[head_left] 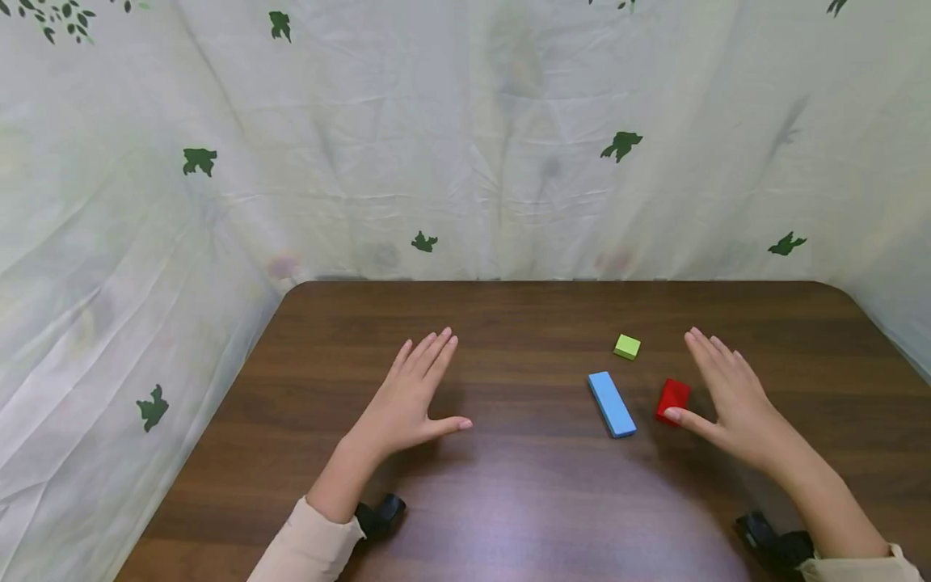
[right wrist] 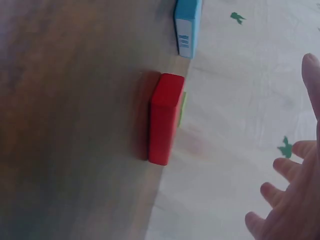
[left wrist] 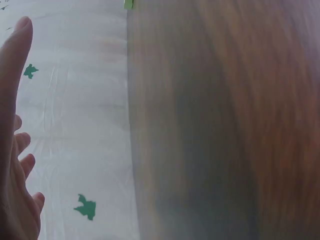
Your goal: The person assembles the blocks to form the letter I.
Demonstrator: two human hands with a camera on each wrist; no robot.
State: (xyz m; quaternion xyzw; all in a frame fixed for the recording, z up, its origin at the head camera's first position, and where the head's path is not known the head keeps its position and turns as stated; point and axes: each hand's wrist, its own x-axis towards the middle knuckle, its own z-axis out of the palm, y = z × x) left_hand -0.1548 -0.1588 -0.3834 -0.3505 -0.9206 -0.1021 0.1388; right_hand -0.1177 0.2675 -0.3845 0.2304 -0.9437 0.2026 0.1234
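Both hands are spread above the brown table with nothing in them. My left hand is over the table's left half, thumb pointing right, and no block lies close to it. On the right, my right hand hovers beside a red block, its thumb overlapping the block's near end in the head view. To the left of the red block lies a long blue block, flat and slightly slanted. Farther back sits a small lime-green block. In the right wrist view the red block partly hides the green one.
The dark wooden table has rounded far corners. A pale curtain with green leaf shapes hangs behind it and along the sides. Black wrist straps show below the hands at both sleeves.
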